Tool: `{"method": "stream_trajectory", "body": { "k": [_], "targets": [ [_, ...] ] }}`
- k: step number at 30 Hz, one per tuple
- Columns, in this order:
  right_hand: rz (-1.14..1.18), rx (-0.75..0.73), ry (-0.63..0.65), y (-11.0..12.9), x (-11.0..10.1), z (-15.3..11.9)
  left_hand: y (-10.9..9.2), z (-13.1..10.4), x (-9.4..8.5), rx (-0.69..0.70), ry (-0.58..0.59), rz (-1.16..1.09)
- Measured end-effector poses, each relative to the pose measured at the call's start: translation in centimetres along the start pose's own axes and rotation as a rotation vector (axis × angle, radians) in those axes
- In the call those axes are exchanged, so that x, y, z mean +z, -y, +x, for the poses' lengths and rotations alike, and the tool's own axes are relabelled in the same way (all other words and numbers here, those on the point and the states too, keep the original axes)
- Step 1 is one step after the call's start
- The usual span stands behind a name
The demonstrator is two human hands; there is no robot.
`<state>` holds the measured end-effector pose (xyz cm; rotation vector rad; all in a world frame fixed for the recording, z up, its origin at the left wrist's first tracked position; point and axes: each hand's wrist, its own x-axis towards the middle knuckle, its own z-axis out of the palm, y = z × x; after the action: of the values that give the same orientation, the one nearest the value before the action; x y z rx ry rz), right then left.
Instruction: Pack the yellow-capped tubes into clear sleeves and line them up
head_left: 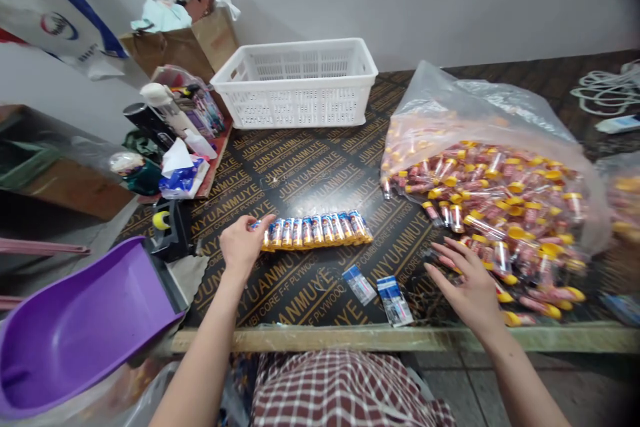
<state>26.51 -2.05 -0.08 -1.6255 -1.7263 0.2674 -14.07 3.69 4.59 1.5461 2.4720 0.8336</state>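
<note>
A neat row of small tubes (315, 229) with blue labels and yellow caps lies on the dark plywood tabletop. At the row's left end, the thumb and fingers of my left hand (239, 245) are closed round the last tube. My right hand (467, 283) is open, fingers spread, at the lower left edge of a heap of clear tubes (500, 193) with yellow caps and reddish contents. That heap spills from a large translucent plastic bag (450, 97). Between my hands, near the front edge, lie two small stacks of blue-and-white labels, one left (359, 285) and one right (395, 301).
A white plastic basket (295, 103) stands at the back against the wall. Along the left are a black tape dispenser (173, 223), a purple dustpan (85, 327), a tissue pack (183, 180) and bottles. A coiled white cable (607, 90) lies at the far right.
</note>
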Motion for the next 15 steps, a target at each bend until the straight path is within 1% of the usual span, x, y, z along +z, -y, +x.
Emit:
{"method": "stream_trajectory", "body": {
  "k": [1,2,3,4,6,7,8,9,11,13,15],
  "targets": [
    [-0.037,-0.004,-0.017,-0.4,-0.1,0.1,-0.7,-0.8,0.0,0.018,-0.047,-0.05],
    [-0.085,-0.015,-0.035,-0.8,-0.2,0.2,-1.6,-1.7,0.3,0.052,-0.058,-0.126],
    [-0.141,-0.031,-0.051,-1.4,-0.3,0.3,-2.4,-2.8,0.7,0.097,-0.026,-0.218],
    [-0.199,-0.046,-0.058,-1.9,-0.3,0.4,-3.3,-4.1,1.4,0.149,0.055,-0.308],
    [-0.294,-0.061,-0.042,-2.9,-0.2,0.5,-4.8,-6.8,3.3,0.26,0.333,-0.453],
    [-0.326,-0.06,-0.023,-3.3,-0.2,0.5,-5.3,-8.1,4.4,0.299,0.465,-0.472],
    [-0.35,-0.055,-0.002,-3.6,-0.1,0.5,-5.7,-9.2,5.5,0.312,0.543,-0.46],
    [-0.368,-0.051,0.016,-3.9,-0.1,0.5,-5.9,-10.1,6.5,0.312,0.575,-0.438],
    [-0.391,-0.044,0.043,-4.3,-0.2,0.2,-5.9,-11.0,8.0,0.291,0.574,-0.395],
    [-0.404,-0.037,0.051,-4.6,-0.4,-0.1,-5.7,-11.2,8.8,0.255,0.558,-0.371],
    [-0.428,-0.021,0.058,-4.9,-0.5,-0.4,-5.5,-10.9,8.9,0.214,0.565,-0.372]
  ]
}}
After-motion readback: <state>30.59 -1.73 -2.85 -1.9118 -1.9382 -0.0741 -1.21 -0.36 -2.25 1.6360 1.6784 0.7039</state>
